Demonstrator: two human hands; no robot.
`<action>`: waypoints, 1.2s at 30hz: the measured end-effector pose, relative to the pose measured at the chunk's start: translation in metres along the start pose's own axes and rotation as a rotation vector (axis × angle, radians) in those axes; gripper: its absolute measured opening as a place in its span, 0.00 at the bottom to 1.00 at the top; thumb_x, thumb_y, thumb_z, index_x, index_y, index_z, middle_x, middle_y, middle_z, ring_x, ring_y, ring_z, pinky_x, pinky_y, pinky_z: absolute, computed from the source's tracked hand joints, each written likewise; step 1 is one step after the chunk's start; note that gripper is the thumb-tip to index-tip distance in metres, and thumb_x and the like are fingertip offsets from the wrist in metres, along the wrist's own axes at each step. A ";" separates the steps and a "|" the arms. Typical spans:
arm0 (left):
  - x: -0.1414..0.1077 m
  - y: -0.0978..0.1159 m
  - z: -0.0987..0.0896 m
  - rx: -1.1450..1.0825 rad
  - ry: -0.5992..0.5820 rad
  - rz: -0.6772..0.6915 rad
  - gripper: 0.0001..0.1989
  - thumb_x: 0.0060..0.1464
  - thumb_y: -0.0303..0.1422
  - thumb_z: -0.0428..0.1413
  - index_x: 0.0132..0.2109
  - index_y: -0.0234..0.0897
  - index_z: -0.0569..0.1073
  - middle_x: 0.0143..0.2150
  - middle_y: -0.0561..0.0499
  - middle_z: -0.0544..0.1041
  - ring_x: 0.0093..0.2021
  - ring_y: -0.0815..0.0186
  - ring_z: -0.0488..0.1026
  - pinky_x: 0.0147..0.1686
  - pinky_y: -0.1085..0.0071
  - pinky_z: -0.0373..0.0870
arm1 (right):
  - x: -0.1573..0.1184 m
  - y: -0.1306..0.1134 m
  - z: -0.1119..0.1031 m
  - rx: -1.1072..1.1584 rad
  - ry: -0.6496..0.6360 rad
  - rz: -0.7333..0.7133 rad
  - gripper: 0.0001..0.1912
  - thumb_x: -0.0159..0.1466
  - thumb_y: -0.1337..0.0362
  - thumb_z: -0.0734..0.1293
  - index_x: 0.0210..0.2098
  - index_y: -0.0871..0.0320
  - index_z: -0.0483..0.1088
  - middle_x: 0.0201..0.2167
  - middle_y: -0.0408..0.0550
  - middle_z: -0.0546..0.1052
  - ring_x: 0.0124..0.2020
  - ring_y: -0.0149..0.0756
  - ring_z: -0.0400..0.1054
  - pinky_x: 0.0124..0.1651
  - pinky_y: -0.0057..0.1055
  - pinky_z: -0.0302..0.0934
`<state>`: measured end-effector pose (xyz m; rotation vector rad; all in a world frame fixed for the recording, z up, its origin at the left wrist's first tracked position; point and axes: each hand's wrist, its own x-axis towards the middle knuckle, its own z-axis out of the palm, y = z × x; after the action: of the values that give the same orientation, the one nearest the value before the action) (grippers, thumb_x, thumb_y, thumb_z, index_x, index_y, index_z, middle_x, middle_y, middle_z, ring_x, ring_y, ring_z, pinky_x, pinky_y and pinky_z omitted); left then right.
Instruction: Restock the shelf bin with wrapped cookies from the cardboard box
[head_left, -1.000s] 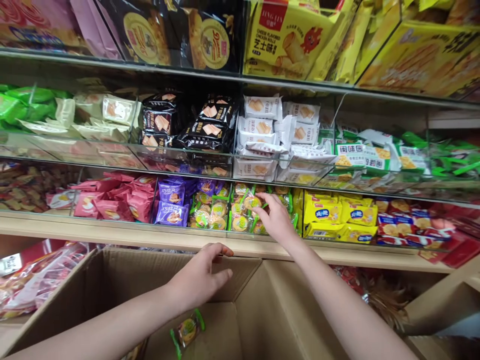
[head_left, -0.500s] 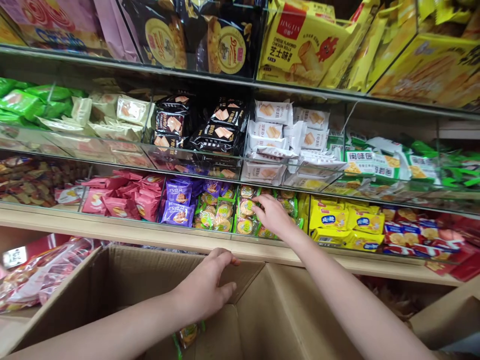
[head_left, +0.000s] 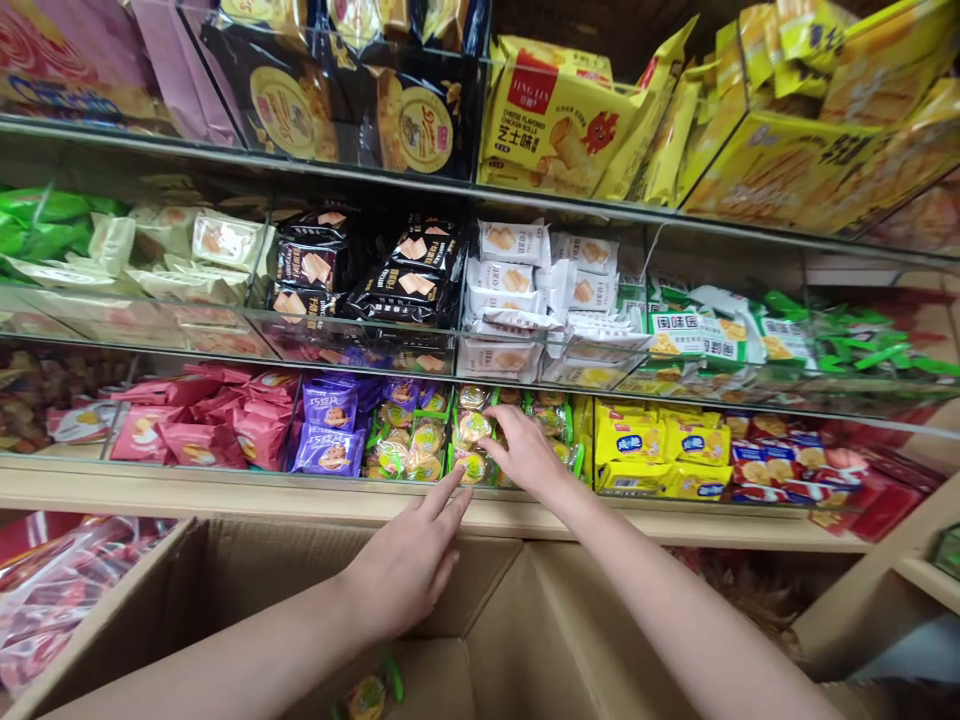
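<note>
In the head view my right hand reaches into a glass-fronted bin on the lowest visible shelf. Its thumb and fingertips are closed on the edge of a small clear-and-green biscuit packet showing a round biscuit. My left hand is empty, with its fingers stretched toward the bin's front, close to the lower packets. Beneath it stands an open cardboard box. A loose biscuit packet of the same green kind lies inside, partly hidden by my left forearm.
Purple packets and red packets fill bins to the left; yellow packets are to the right. The glass front of the shelf above overhangs my right hand. A wooden shelf edge runs behind the box.
My left hand has risen from over the box to the bin's front edge, its fingers now extended. My right hand stays at the biscuit packets. The view has shifted slightly.
</note>
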<state>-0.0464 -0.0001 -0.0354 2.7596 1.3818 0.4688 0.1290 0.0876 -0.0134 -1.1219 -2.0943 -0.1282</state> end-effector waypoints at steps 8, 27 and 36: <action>0.016 -0.002 0.000 0.030 -0.112 -0.054 0.31 0.51 0.28 0.45 0.62 0.34 0.46 0.66 0.44 0.35 0.55 0.53 0.62 0.52 0.61 0.60 | -0.006 0.038 -0.012 0.081 0.362 0.283 0.09 0.58 0.62 0.62 0.36 0.61 0.63 0.34 0.51 0.72 0.34 0.38 0.66 0.38 0.33 0.58; 0.016 -0.003 0.003 0.039 -0.245 -0.142 0.37 0.47 0.28 0.49 0.62 0.37 0.42 0.65 0.44 0.27 0.57 0.49 0.58 0.51 0.60 0.59 | 0.038 0.027 -0.003 -0.349 -0.044 0.361 0.16 0.62 0.61 0.53 0.43 0.61 0.66 0.42 0.61 0.71 0.43 0.55 0.63 0.45 0.59 0.47; 0.013 0.003 -0.002 -0.010 -0.214 -0.132 0.38 0.46 0.27 0.50 0.62 0.35 0.43 0.65 0.43 0.26 0.57 0.48 0.57 0.52 0.58 0.59 | 0.042 0.023 -0.005 -0.337 -0.193 0.277 0.16 0.62 0.66 0.52 0.44 0.58 0.66 0.45 0.59 0.70 0.46 0.54 0.63 0.45 0.52 0.52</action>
<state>-0.0370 0.0084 -0.0299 2.5966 1.4893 0.1690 0.1353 0.1282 0.0122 -1.6740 -2.1076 -0.2549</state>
